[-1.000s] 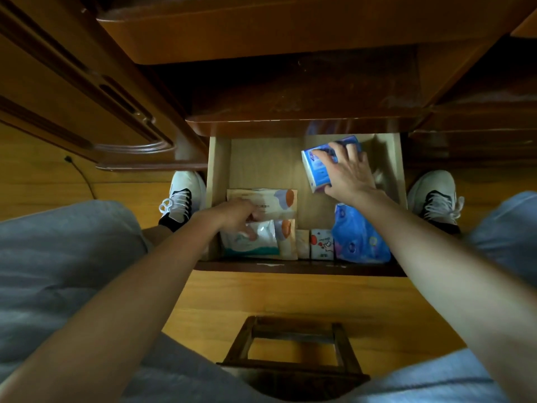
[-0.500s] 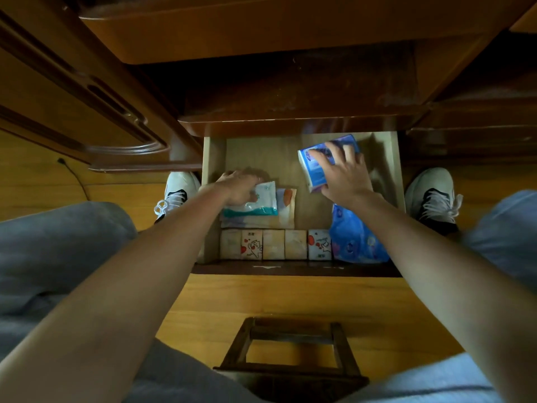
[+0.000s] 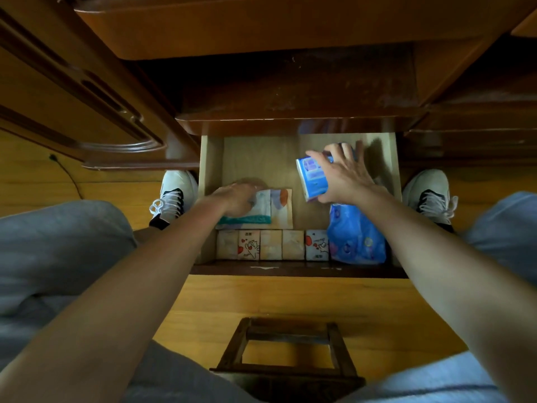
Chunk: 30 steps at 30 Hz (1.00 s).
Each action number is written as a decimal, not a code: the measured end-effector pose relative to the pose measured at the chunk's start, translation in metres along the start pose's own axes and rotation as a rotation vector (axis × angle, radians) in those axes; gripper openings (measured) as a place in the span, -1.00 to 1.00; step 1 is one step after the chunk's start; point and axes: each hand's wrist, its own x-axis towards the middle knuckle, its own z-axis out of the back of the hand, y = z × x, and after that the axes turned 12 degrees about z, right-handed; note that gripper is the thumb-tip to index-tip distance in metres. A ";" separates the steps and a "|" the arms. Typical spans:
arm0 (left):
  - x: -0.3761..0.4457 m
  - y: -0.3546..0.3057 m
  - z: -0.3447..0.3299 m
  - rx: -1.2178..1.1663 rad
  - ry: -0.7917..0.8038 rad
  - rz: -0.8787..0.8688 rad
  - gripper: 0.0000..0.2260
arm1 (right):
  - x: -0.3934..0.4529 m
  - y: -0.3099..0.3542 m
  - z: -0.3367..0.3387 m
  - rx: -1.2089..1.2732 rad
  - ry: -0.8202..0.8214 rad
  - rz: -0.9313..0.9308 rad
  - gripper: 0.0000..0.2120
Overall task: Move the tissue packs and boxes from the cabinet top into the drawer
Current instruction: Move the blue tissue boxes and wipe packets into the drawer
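A dark wooden stool (image 3: 286, 362) stands on the yellow wood floor (image 3: 290, 301), a black cable (image 3: 65, 175) at left.

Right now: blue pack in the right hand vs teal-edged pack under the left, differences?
The blue pack stands on edge, gripped by the right hand; the teal-edged pack lies flat atop another pack, the left hand resting on it. Blue print versus white with teal strip. Both are inside the drawer.

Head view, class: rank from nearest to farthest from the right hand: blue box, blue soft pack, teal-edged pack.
1. Blue box: gripped by the right hand.
2. Blue soft pack: just below, drawer's right.
3. Teal-edged pack: drawer's left, under the left hand.
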 end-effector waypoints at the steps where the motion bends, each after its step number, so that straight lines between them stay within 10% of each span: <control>1: -0.001 -0.001 0.000 -0.028 0.006 -0.004 -0.62 | -0.002 -0.002 -0.001 0.042 0.040 0.014 0.12; 4: -0.008 -0.005 0.001 -0.112 -0.061 -0.002 -0.28 | -0.006 -0.007 0.001 0.167 0.134 0.028 0.04; 10: -0.013 -0.010 0.000 -0.092 -0.239 -0.025 -0.41 | -0.003 0.000 0.013 0.211 0.287 0.272 0.06; 14: -0.017 -0.011 -0.007 -0.105 -0.206 -0.060 -0.41 | 0.002 0.016 0.014 0.313 0.059 0.167 -0.29; 18: -0.019 -0.013 -0.016 0.053 -0.188 -0.043 -0.25 | -0.002 0.013 0.000 0.390 0.112 0.051 0.18; 30: -0.017 -0.015 -0.020 0.035 -0.167 -0.048 -0.14 | -0.007 0.023 -0.010 0.382 0.145 0.158 0.17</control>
